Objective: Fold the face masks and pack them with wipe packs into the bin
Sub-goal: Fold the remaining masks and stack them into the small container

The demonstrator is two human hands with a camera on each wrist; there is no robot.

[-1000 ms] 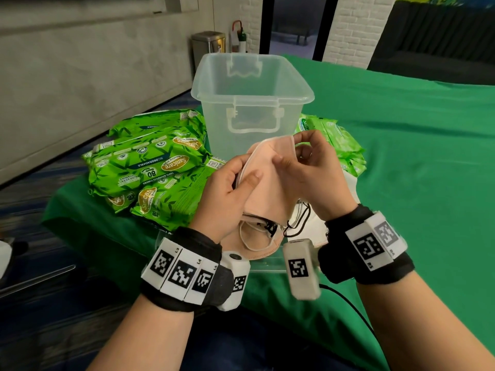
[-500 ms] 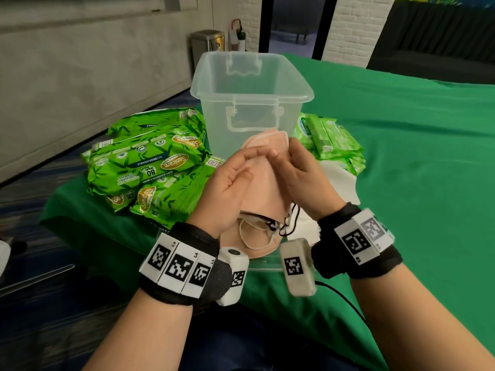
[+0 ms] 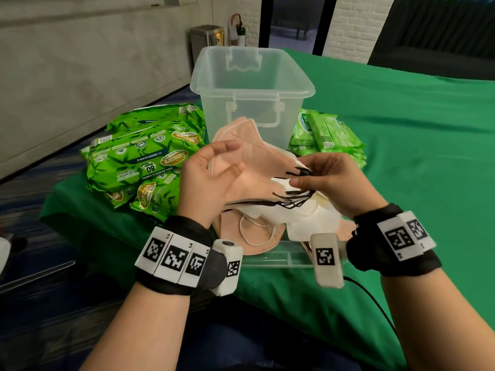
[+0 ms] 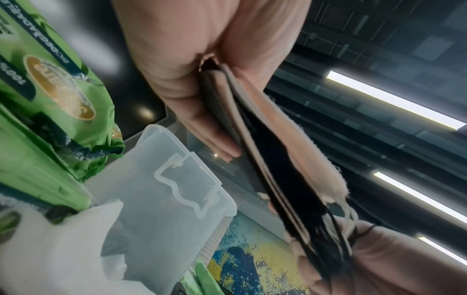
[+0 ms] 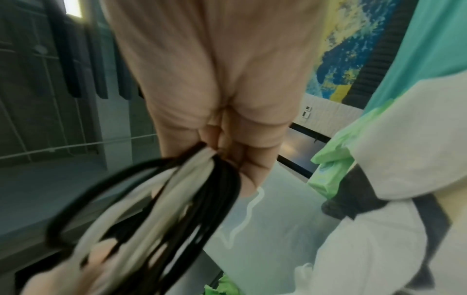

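Observation:
My left hand (image 3: pixel 230 159) holds a flat stack of peach face masks (image 3: pixel 257 153) between thumb and fingers, just in front of the clear plastic bin (image 3: pixel 267 94). In the left wrist view the peach face masks (image 4: pixel 290 159) show edge-on, with black loops hanging from them. My right hand (image 3: pixel 297 178) pinches a bunch of black and white ear loops (image 3: pixel 300 198) at the stack's right end; the ear loops (image 5: pixel 202 189) blur in the right wrist view. More white and peach masks (image 3: pixel 302 218) lie beneath my hands on a clear tray (image 3: pixel 273 259).
Large green wipe packs (image 3: pixel 144 162) are piled left of the bin. Small green wipe packs (image 3: pixel 326 132) lie to its right. The green cloth table (image 3: pixel 415 156) stretches away to the right. The table's near-left corner drops off to the floor.
The peach masks went from upright to lying flatter across my left palm. My right hand left the masks' top edge and moved right and down to pinch the ear loops.

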